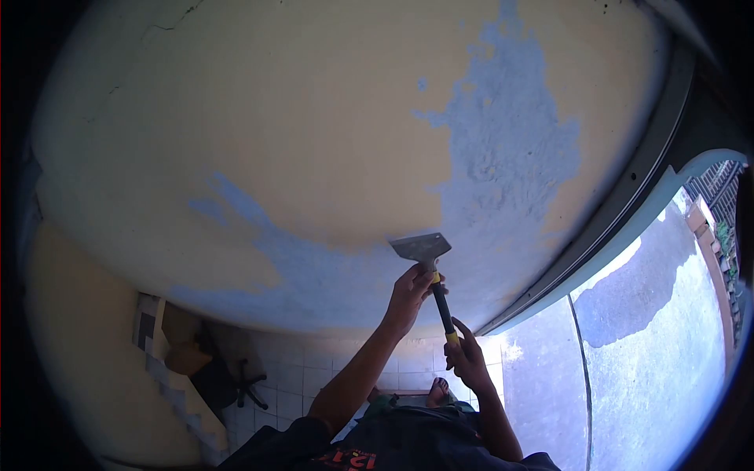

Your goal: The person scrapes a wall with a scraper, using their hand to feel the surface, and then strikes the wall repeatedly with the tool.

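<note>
A long-handled scraper with a wide metal blade points up at the wall. Its blade overlaps the border between cream paint and a bare bluish-grey patch. My left hand is closed round the upper handle, just below the blade, at a yellow band. Lower down, my right hand grips the handle's end by the other yellow band. The rest of the handle is black.
On the right, a dark frame edges the wall, with sunlit paving beyond. An office chair stands on the tiled floor at lower left, near a stepped wall edge. One foot shows below me.
</note>
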Motion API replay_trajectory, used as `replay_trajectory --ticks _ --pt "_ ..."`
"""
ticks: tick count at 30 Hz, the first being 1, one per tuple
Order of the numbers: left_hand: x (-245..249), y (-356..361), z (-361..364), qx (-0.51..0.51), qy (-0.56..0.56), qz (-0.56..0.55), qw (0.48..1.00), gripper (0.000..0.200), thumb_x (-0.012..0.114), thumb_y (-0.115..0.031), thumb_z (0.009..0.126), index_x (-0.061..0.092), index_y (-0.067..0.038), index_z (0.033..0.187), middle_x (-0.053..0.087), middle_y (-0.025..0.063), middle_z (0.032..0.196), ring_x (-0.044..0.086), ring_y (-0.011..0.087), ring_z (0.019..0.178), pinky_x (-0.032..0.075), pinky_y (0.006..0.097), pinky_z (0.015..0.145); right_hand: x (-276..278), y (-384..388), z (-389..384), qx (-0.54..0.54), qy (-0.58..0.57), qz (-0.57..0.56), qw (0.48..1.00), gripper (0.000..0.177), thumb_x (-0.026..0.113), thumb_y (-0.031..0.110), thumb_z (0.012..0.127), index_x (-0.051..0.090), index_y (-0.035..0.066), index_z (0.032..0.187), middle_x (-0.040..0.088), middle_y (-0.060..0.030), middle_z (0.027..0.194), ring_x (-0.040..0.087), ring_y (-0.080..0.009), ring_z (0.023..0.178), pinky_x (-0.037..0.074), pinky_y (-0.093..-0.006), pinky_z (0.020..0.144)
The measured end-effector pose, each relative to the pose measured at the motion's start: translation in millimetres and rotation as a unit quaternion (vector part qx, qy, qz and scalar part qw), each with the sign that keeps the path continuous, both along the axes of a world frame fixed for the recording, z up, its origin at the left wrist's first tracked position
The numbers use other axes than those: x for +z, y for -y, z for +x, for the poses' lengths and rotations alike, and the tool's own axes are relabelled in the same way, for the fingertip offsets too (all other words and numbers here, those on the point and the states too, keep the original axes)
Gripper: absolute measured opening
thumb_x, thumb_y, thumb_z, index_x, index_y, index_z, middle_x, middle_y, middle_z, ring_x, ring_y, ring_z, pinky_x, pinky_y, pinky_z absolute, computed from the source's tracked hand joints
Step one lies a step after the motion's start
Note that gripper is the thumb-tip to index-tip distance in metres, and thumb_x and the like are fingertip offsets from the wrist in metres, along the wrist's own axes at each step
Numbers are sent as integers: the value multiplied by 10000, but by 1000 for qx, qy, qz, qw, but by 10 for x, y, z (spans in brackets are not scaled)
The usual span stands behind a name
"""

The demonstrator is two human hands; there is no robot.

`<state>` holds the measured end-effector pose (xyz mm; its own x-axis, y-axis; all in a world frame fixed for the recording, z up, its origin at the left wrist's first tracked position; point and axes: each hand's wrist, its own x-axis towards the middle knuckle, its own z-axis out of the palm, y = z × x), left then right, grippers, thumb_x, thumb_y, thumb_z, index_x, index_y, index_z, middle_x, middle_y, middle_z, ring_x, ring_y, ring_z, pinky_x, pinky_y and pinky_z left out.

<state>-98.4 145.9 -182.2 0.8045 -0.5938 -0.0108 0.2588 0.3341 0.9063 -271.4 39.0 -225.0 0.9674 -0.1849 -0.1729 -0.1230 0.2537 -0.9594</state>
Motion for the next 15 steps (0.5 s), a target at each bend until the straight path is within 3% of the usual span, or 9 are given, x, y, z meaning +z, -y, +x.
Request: replay_trajectory --ticks 3,5,6,9,15 --pt "13 78 -10 23 11 10 1000 418 546 -245 976 473 29 1282 603 142 1015 652 264 957 505 400 905 10 114 -132 -15 18 -47 999 511 559 207 962 371 58 1413 580 -39 806 541 -78 628 455 -216 536" --pt "49 91 -33 44 10 9 999 405 551 -222 973 475 33 1278 596 134 1000 659 262 935 517 394 887 -46 164 -184 -3 -24 -147 989 523 568 181 953 370 59 1421 568 -32 789 521 -73 603 451 -221 533" --pt "90 89 -53 44 -1 6 999 404 546 -222 976 473 34 1279 595 133 1002 663 268 922 516 398 889 46 129 -194 -47 -59 -156 985 451 600 159 929 485 111 1362 604 -51 705 570 -105 603 472 -272 590" --pt "114 127 -92 50 -11 1 999 403 539 -226 979 471 35 1278 593 129 1001 667 277 909 517 403 892 -10 125 -157 -109 -40 -238 964 426 616 164 918 528 106 1330 647 -83 718 613 -123 645 483 -279 612" --pt "100 141 -85 44 -12 -3 999 385 530 -232 983 479 22 1268 593 123 1004 669 272 912 517 410 903 84 80 -142 -152 -27 -266 952 403 633 140 899 580 77 1293 677 -132 750 624 -117 658 496 -290 631"
